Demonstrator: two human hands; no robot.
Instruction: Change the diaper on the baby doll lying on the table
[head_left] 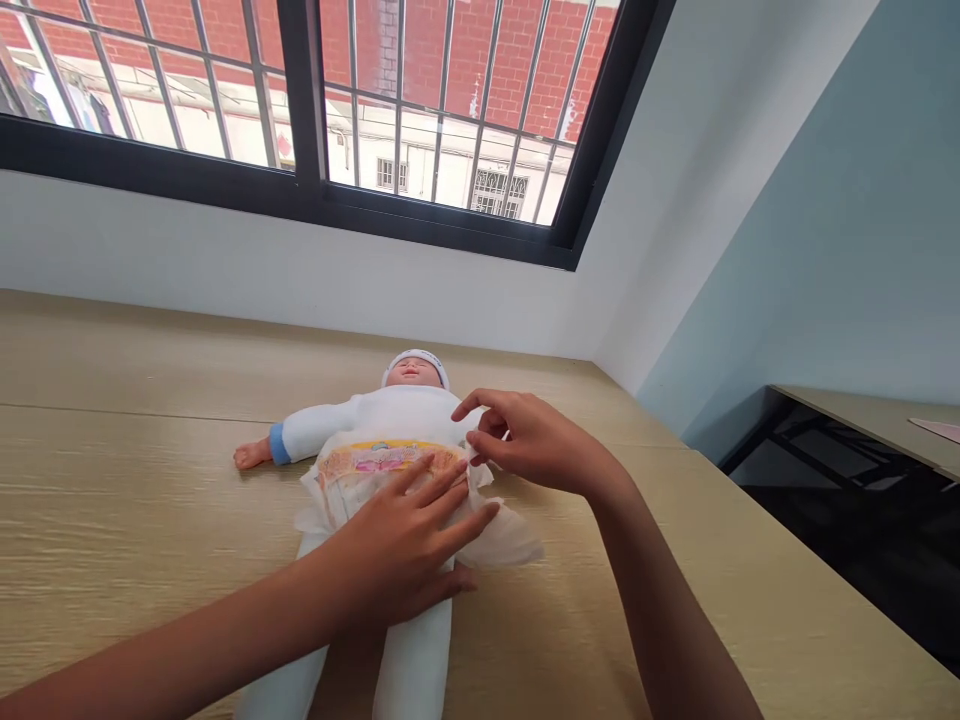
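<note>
A baby doll (405,410) in a white outfit and white cap lies on its back on the wooden table (135,500). Around its hips is a diaper (375,457) with a coloured print on the front band and a loose flap spread at the right. Across the diaper's front rests my left hand (420,530), fingers spread. At the doll's side, my right hand (517,435) is bent, with thumb and fingertips close together at the diaper's right edge. Whatever is between those fingertips is too small to make out.
Behind the table is a white wall with a barred, black-framed window (450,215). On the right stands another table (847,415) with dark, glossy panels below. The near table's right edge slants toward the lower right.
</note>
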